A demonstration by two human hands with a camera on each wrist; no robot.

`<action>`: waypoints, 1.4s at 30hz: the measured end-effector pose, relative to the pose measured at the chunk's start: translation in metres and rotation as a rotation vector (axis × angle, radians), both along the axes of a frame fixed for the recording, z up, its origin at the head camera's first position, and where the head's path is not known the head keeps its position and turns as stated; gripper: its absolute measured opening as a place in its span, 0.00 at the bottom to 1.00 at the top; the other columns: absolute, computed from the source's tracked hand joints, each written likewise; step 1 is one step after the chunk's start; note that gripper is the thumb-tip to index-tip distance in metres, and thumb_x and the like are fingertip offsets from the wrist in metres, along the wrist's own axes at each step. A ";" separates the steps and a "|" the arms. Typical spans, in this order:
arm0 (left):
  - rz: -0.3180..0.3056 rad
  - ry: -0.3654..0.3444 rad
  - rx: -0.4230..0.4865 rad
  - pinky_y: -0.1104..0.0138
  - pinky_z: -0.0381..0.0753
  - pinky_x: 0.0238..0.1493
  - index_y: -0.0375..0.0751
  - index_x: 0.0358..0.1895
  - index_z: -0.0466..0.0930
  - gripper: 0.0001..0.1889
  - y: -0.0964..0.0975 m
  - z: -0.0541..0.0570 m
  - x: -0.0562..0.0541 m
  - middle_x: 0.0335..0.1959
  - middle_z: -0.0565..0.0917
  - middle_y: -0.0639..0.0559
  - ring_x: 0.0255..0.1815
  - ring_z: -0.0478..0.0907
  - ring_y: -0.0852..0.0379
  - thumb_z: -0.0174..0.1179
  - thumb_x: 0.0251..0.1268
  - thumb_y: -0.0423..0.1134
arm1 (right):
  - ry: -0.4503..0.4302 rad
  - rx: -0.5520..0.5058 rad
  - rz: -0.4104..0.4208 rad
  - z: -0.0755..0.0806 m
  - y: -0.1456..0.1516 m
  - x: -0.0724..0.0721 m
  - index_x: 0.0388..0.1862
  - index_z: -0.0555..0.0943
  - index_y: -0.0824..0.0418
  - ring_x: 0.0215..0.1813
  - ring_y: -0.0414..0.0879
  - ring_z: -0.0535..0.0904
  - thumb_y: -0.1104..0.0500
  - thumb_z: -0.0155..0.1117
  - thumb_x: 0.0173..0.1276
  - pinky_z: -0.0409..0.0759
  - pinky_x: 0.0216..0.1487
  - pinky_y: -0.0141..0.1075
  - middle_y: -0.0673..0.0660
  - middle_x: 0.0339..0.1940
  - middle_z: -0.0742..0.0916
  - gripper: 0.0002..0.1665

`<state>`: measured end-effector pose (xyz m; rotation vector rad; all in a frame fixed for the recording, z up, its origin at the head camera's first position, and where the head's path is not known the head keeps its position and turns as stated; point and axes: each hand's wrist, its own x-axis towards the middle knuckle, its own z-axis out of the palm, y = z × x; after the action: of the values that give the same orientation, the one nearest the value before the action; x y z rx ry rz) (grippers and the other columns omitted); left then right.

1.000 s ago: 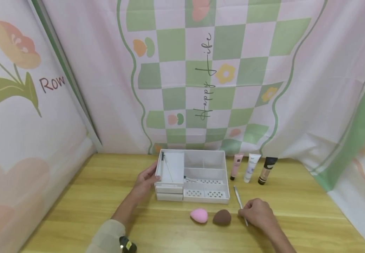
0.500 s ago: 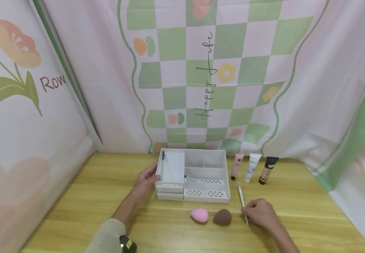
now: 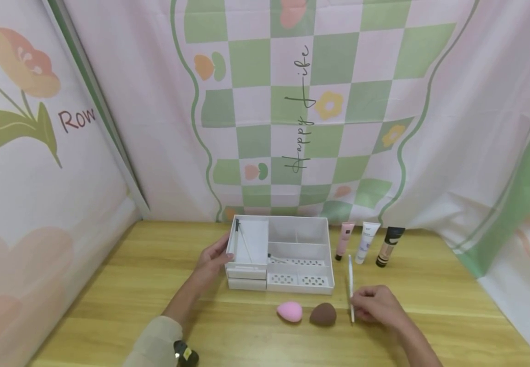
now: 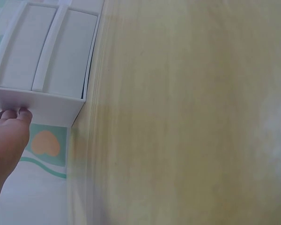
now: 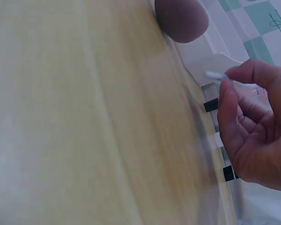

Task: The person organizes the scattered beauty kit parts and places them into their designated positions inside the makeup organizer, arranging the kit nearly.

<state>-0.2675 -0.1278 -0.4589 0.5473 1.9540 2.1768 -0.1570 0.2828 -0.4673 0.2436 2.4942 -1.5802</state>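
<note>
My right hand (image 3: 377, 306) pinches a thin white stick (image 3: 350, 278) between thumb and fingertips. It stands nearly upright in the head view, just right of the brown makeup sponge (image 3: 323, 314); its exact kind is unclear. In the right wrist view only the stick's near end (image 5: 214, 75) pokes out of the pinch. My left hand (image 3: 211, 260) rests against the left side of a white organizer box (image 3: 299, 290), its fingertips touching the outer wall in the left wrist view. Thin dark-tipped sticks (image 3: 237, 227) lie in the box's top left tray.
A pink makeup sponge (image 3: 289, 311) lies in front of the box. Right of the box stand a pink tube (image 3: 345, 239), a white tube (image 3: 367, 242) and a black-capped beige tube (image 3: 388, 247). A patterned curtain (image 3: 251, 112) hangs behind the wooden table (image 3: 154, 265).
In my right hand the white stick has turned from slanting left to almost upright, its far end rising. The hand has shifted slightly right. My left hand and the box stay put.
</note>
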 end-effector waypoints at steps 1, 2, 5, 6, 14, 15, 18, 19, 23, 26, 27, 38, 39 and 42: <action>-0.001 -0.001 0.007 0.59 0.52 0.82 0.31 0.80 0.49 0.35 0.000 0.000 0.000 0.84 0.48 0.38 0.86 0.43 0.41 0.50 0.72 0.27 | -0.002 -0.026 0.020 0.001 0.001 0.000 0.48 0.82 0.77 0.31 0.40 0.82 0.62 0.63 0.66 0.88 0.34 0.28 0.50 0.27 0.86 0.18; 0.000 -0.003 0.011 0.59 0.52 0.82 0.31 0.80 0.49 0.35 0.000 0.000 0.000 0.84 0.48 0.38 0.86 0.44 0.41 0.50 0.72 0.27 | -0.003 -0.045 0.037 0.003 0.001 -0.001 0.49 0.81 0.77 0.32 0.40 0.82 0.62 0.62 0.67 0.88 0.35 0.28 0.50 0.27 0.86 0.19; 0.007 -0.003 0.009 0.59 0.52 0.82 0.32 0.80 0.50 0.35 0.000 0.000 0.000 0.84 0.49 0.39 0.86 0.44 0.41 0.51 0.72 0.27 | 0.000 -0.080 0.082 0.008 0.000 -0.002 0.51 0.80 0.78 0.33 0.39 0.82 0.61 0.61 0.69 0.88 0.36 0.28 0.49 0.29 0.87 0.21; 0.008 -0.005 0.010 0.59 0.52 0.82 0.32 0.80 0.50 0.35 0.000 0.000 0.000 0.84 0.49 0.39 0.86 0.44 0.41 0.51 0.72 0.27 | 0.004 -0.085 0.097 0.009 0.000 -0.003 0.52 0.79 0.78 0.33 0.39 0.82 0.60 0.61 0.70 0.88 0.36 0.28 0.49 0.29 0.86 0.21; 0.028 -0.027 -0.014 0.57 0.51 0.84 0.35 0.80 0.51 0.36 0.001 0.001 0.000 0.85 0.49 0.40 0.86 0.45 0.42 0.52 0.72 0.28 | -0.002 -0.155 0.142 0.016 -0.008 -0.007 0.51 0.79 0.77 0.33 0.37 0.82 0.60 0.59 0.71 0.88 0.36 0.26 0.48 0.29 0.86 0.19; 0.032 -0.029 -0.017 0.57 0.51 0.84 0.35 0.80 0.51 0.36 0.001 0.001 0.001 0.85 0.50 0.40 0.86 0.45 0.42 0.52 0.72 0.28 | -0.004 -0.169 0.142 0.016 -0.009 -0.008 0.51 0.79 0.76 0.33 0.37 0.82 0.60 0.60 0.71 0.88 0.37 0.26 0.48 0.29 0.86 0.19; 0.041 -0.031 -0.019 0.57 0.52 0.84 0.35 0.80 0.52 0.35 0.001 0.001 0.001 0.84 0.50 0.40 0.86 0.46 0.42 0.52 0.72 0.28 | -0.012 -0.214 0.130 0.018 -0.011 -0.009 0.48 0.82 0.71 0.33 0.37 0.84 0.61 0.60 0.70 0.88 0.38 0.26 0.47 0.29 0.87 0.15; 0.042 -0.030 -0.019 0.57 0.52 0.84 0.35 0.80 0.52 0.36 0.001 0.001 0.001 0.84 0.50 0.40 0.86 0.46 0.42 0.52 0.71 0.28 | -0.012 -0.233 0.128 0.018 -0.011 -0.009 0.47 0.83 0.70 0.33 0.37 0.84 0.61 0.60 0.71 0.88 0.38 0.26 0.47 0.29 0.88 0.13; 0.038 -0.026 -0.026 0.56 0.50 0.84 0.33 0.80 0.51 0.35 0.001 0.001 0.001 0.85 0.49 0.39 0.86 0.44 0.41 0.51 0.72 0.28 | -0.020 -0.299 0.116 0.018 -0.011 -0.011 0.44 0.85 0.63 0.33 0.36 0.86 0.61 0.60 0.72 0.89 0.38 0.26 0.46 0.29 0.89 0.09; 0.036 -0.022 -0.029 0.56 0.49 0.84 0.33 0.80 0.50 0.35 0.000 0.001 0.000 0.85 0.49 0.39 0.86 0.44 0.41 0.51 0.73 0.28 | -0.012 -0.313 0.104 0.018 -0.012 -0.013 0.44 0.84 0.63 0.33 0.36 0.86 0.62 0.60 0.72 0.90 0.39 0.26 0.46 0.30 0.89 0.09; 0.034 -0.021 -0.029 0.56 0.49 0.84 0.33 0.80 0.50 0.35 0.000 0.001 0.000 0.85 0.49 0.39 0.86 0.44 0.41 0.51 0.73 0.28 | -0.005 -0.311 0.100 0.018 -0.013 -0.013 0.45 0.84 0.65 0.34 0.36 0.87 0.62 0.60 0.72 0.90 0.39 0.26 0.46 0.30 0.89 0.10; 0.039 -0.018 -0.023 0.56 0.51 0.84 0.33 0.80 0.52 0.35 0.000 0.000 0.000 0.84 0.50 0.39 0.86 0.45 0.41 0.52 0.72 0.28 | -0.005 -0.310 0.053 0.027 -0.025 -0.020 0.55 0.80 0.74 0.39 0.37 0.86 0.61 0.61 0.72 0.90 0.44 0.27 0.49 0.35 0.89 0.19; 0.041 -0.022 -0.024 0.57 0.51 0.84 0.34 0.80 0.52 0.35 0.000 0.000 0.000 0.84 0.50 0.40 0.86 0.46 0.42 0.52 0.72 0.29 | -0.002 -0.322 0.061 0.028 -0.026 -0.020 0.55 0.80 0.73 0.39 0.37 0.86 0.61 0.60 0.72 0.90 0.44 0.27 0.49 0.35 0.89 0.18; 0.028 -0.034 -0.007 0.57 0.51 0.83 0.34 0.80 0.51 0.35 0.000 -0.001 0.000 0.85 0.49 0.40 0.86 0.45 0.42 0.51 0.72 0.28 | 0.003 -0.360 0.084 0.029 -0.028 -0.022 0.52 0.82 0.69 0.39 0.37 0.86 0.62 0.60 0.73 0.90 0.45 0.27 0.49 0.36 0.89 0.14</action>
<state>-0.2677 -0.1278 -0.4595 0.4818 1.9627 2.1796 -0.1793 0.2550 -0.4385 0.0836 2.1363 -1.9498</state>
